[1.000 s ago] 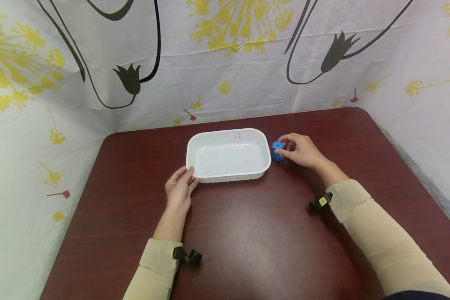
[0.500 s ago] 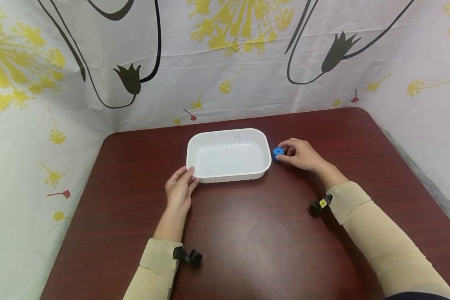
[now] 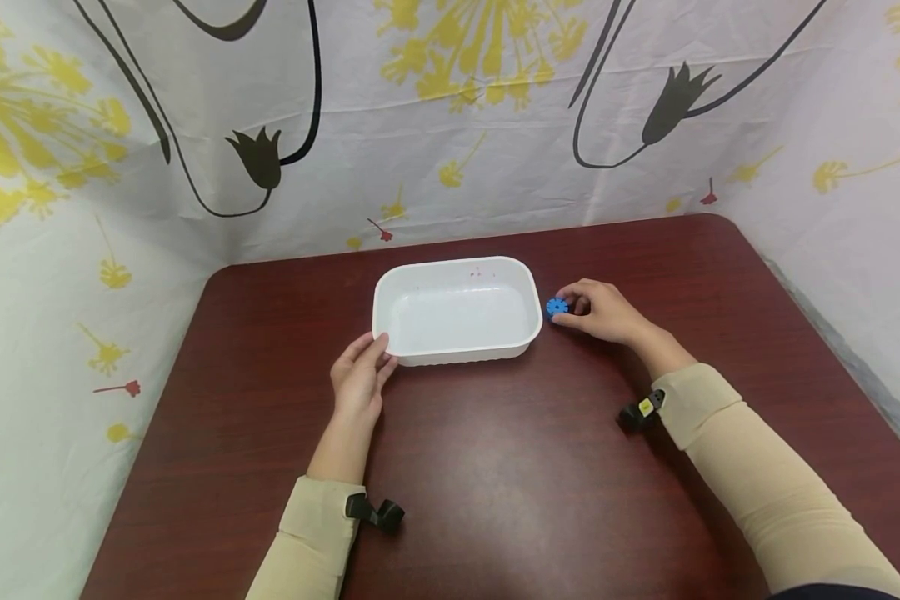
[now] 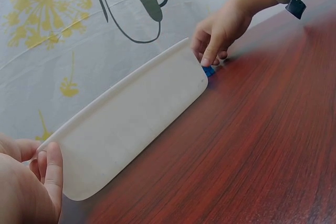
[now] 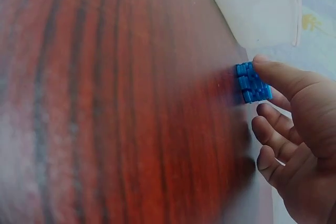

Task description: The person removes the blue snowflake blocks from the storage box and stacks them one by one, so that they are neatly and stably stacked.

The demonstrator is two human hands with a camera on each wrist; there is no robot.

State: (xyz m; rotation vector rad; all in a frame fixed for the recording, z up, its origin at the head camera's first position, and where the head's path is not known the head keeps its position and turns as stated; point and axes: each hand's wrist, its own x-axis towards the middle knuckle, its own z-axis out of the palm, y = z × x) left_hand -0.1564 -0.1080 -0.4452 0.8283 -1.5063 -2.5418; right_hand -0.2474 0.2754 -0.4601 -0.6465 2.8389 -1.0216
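A white rectangular tray (image 3: pixel 457 323) stands on the table, with nothing in it. My left hand (image 3: pixel 356 379) holds its near left corner, thumb over the rim and fingers against the outer wall. Just beyond the tray's right end, my right hand (image 3: pixel 603 313) pinches a small stack of blue notched discs (image 3: pixel 557 307) between thumb and fingertips. Seen from the right wrist, the discs (image 5: pixel 253 83) lie flat on one another, low against the tabletop. The fingers hide part of the stack.
Both hands work over a dark red wood-grain table (image 3: pixel 487 467). A white cloth with yellow and grey flower prints (image 3: pixel 450 125) hangs behind the table's far edge and along the sides. Black wrist cameras sit on both sleeves.
The right hand has lowered the upper blue disc from above onto the disc beneath, so they now sit together. The left hand and the tray have stayed put.
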